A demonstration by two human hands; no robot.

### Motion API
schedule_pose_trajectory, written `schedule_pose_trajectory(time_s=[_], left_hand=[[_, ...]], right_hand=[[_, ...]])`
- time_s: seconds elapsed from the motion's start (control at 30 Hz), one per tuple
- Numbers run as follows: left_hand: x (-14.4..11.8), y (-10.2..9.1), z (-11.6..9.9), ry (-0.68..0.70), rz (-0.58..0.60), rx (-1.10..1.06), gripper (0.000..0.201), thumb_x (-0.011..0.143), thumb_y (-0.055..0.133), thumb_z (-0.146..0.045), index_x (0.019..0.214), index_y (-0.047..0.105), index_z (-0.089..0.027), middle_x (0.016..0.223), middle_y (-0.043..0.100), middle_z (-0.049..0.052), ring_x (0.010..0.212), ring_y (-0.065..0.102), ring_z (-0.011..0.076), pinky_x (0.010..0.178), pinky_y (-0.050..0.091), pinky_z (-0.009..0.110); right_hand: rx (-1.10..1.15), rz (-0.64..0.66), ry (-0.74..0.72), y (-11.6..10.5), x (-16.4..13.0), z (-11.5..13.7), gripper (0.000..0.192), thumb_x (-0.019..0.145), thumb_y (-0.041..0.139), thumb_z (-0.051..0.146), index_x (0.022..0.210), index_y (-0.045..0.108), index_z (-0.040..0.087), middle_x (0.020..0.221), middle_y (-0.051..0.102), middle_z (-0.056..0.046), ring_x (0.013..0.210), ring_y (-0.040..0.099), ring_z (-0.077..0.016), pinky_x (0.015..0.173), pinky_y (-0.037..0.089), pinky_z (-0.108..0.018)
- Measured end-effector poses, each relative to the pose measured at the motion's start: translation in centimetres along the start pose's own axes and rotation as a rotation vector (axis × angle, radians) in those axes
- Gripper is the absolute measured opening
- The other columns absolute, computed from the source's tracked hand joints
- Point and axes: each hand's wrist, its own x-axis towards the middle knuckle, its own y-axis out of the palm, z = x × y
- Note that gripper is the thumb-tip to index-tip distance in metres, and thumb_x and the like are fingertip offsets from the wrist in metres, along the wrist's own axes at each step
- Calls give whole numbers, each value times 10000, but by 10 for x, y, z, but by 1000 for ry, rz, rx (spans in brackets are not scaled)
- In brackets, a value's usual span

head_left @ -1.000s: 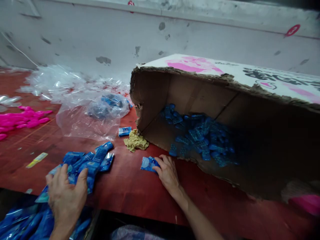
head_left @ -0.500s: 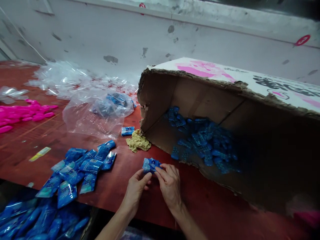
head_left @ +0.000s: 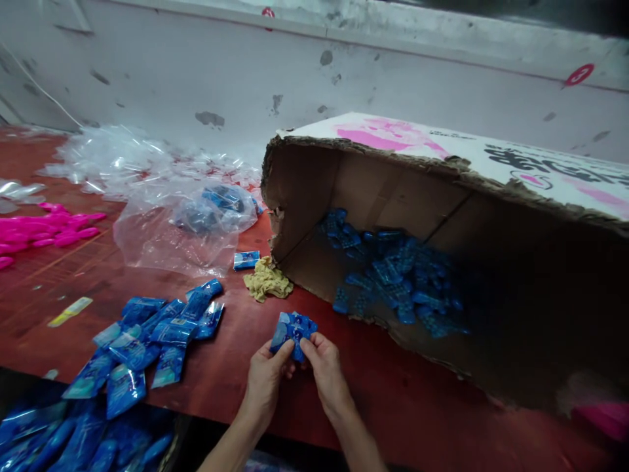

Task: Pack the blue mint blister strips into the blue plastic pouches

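Between my two hands is a blue printed packet (head_left: 293,328), held over the red table near its front edge. My left hand (head_left: 265,373) grips its left side with the thumb on top. My right hand (head_left: 322,367) pinches its right side in the same way. What lies under the packet is hidden. To the left is a loose pile of similar blue packets (head_left: 171,331) on the table (head_left: 221,380). Just beyond my hands sit a crumpled yellow cloth (head_left: 268,280) and a small blue-and-white packet (head_left: 246,260).
A torn cardboard box (head_left: 304,183) lies on its side at right, with many blue pieces (head_left: 393,275) inside. Clear plastic bag (head_left: 171,242), pink pieces (head_left: 54,226) and clear plastic pieces (head_left: 118,157) are at left. Blue items (head_left: 83,432) fill a container below the table edge.
The packet has come slightly nearer and now shows more of its printed face. Both thumbs press on it, with my right hand lower than before. The view has shifted a little.
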Motion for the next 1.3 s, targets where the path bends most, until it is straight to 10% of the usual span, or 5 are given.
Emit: schedule_pose_trajectory(time_s=[0.53,0.97,1.3], left_hand=[[-3,17,3,-36,-115,-95,279,506,753,-320,601,580,-122,435,550,-40,373,453,68,379,348,180],[-3,5,-5,16,-6,-2,227,579,722,-281,723,633,-129,533,599,-29,414,475,61,410,379,182],[-4,18,5,-42,-94,-88,271,551,729,-353,653,608,-133,446,552,-51,370,457,68,385,360,186]], right_hand=[[-148,-208,-44,16,-9,-6,230,786,449,391,644,438,211,530,439,63,446,421,-94,396,346,-187],[181,85,-53,5,-12,6,193,759,577,324,864,570,163,703,566,6,583,477,-106,550,417,-216],[-101,-185,-51,15,-4,-7,275,761,519,445,662,484,191,535,450,55,421,377,-76,344,306,-166]])
